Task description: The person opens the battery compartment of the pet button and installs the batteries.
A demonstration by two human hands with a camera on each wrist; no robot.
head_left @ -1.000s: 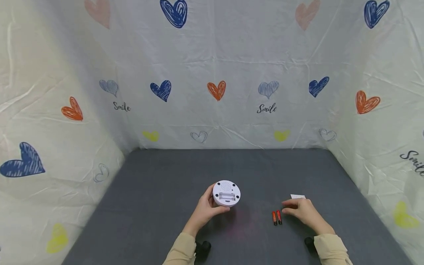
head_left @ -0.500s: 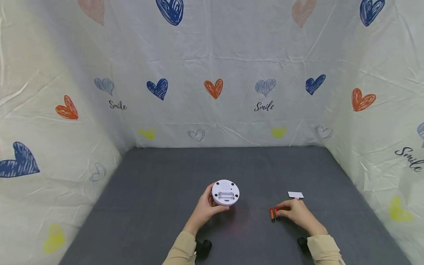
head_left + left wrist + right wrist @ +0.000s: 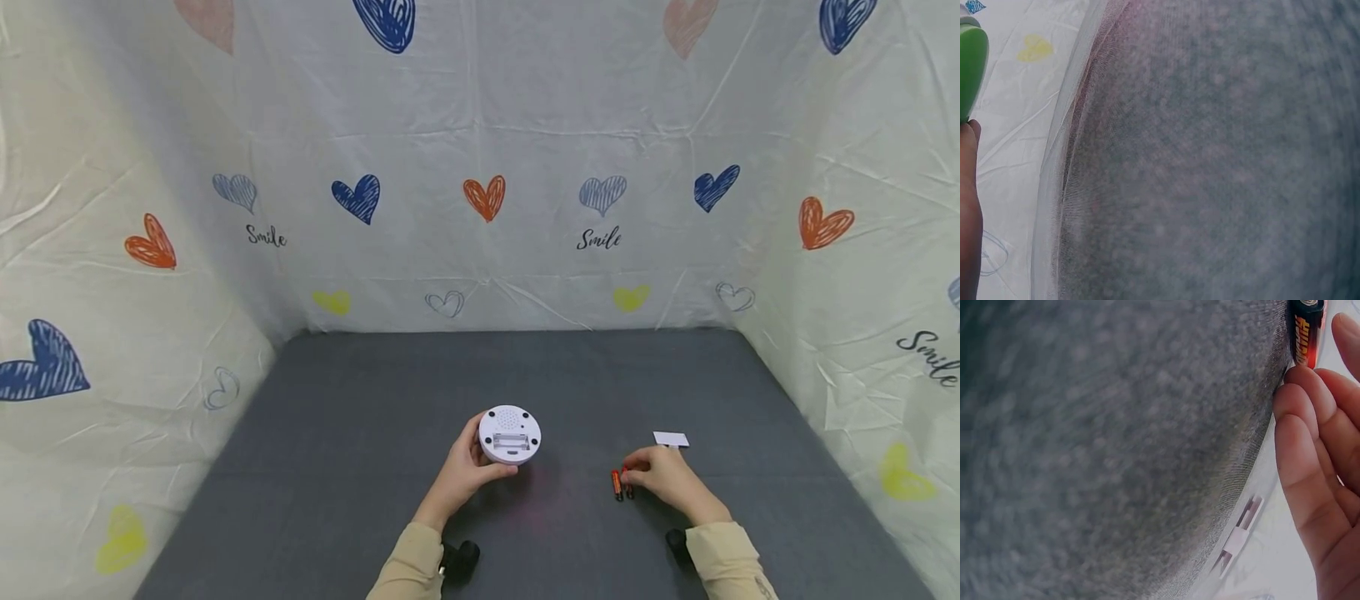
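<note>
My left hand grips a round white device by its left edge, held above the table. Its underside faces me, with dark feet, speaker holes and an uncovered battery slot; the slot looks bare. The left wrist view shows a green side of the device. My right hand has its fingertips at the upper end of one red-and-black battery. In the right wrist view, fingers meet this battery while the thumb stands slightly off it. A second battery lies just left.
A flat white cover piece lies beyond my right hand. The dark grey cloth table is bounded by white curtains printed with hearts at the back and sides.
My right hand has moved left from beside the batteries onto the right-hand one, uncovering the white piece. My left hand keeps holding the device almost still. The head view shifted slightly.
</note>
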